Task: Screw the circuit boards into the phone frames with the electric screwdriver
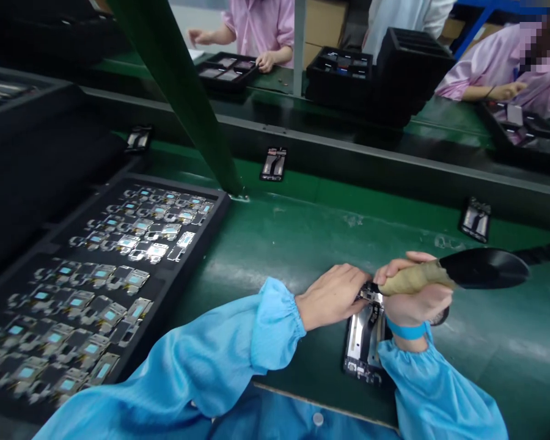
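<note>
An opened phone body (360, 342) lies on the green bench in front of me, its bare metal and a dark flex cable showing. At its upper left corner, my left hand (333, 296) has its fingers bent and closed on the edge. My right hand (415, 299) is wrapped round an electric screwdriver (415, 278) whose grip is bound in yellowish tape. The tool's front end points left at the phone's upper end, where a small board (372, 294) sits. Fingers and phone parts hide the exact tip. A rounded object under my right wrist is mostly covered.
On the left, a black foam tray (160, 293) holds rows of phone boards beside dark stacked trays (41, 159). More opened phones (274, 164) lie along the back rail. A green post (183, 91) slants across. Co-workers in pink (262, 27) sit opposite, near black bins (339, 79).
</note>
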The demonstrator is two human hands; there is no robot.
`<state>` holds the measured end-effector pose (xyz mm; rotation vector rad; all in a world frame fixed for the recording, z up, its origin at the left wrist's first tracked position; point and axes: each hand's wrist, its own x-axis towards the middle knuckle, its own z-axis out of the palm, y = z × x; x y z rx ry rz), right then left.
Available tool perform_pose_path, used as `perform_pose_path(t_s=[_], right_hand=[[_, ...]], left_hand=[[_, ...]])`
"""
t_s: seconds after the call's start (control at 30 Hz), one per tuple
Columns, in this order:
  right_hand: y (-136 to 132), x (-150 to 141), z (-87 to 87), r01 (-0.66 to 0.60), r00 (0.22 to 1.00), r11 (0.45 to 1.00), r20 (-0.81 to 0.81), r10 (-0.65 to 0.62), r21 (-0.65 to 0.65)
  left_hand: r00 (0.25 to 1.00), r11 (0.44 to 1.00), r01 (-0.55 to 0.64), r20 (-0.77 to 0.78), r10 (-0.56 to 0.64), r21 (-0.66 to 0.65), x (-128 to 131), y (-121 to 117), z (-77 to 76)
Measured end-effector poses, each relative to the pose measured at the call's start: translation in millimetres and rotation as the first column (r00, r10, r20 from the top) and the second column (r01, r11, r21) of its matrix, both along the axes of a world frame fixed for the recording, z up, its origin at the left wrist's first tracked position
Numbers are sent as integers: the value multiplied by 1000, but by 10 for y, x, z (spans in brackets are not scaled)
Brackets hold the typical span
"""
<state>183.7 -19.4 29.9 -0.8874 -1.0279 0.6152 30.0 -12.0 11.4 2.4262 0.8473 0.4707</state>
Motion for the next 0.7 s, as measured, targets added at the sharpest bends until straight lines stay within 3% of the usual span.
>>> perform_pose_path(t_s=[0.37, 0.47, 0.57, 0.7], right_hand=[[-17, -47, -97, -32, 999, 999, 4, 32, 28], [-23, -29, -57, -39, 999, 999, -20, 39, 31], [0, 134, 52, 82, 994, 995, -73, -78, 57], [50, 477, 119, 330, 944, 940, -55, -326, 88]], left_hand=[[1000, 1000, 10, -10, -9, 18, 9, 9, -29], [1000, 1000, -4, 12, 4, 17, -5, 7, -40], [997, 1000, -3, 80, 2, 2, -27, -1, -58], [993, 1000, -4, 116, 4, 5, -43, -12, -92]])
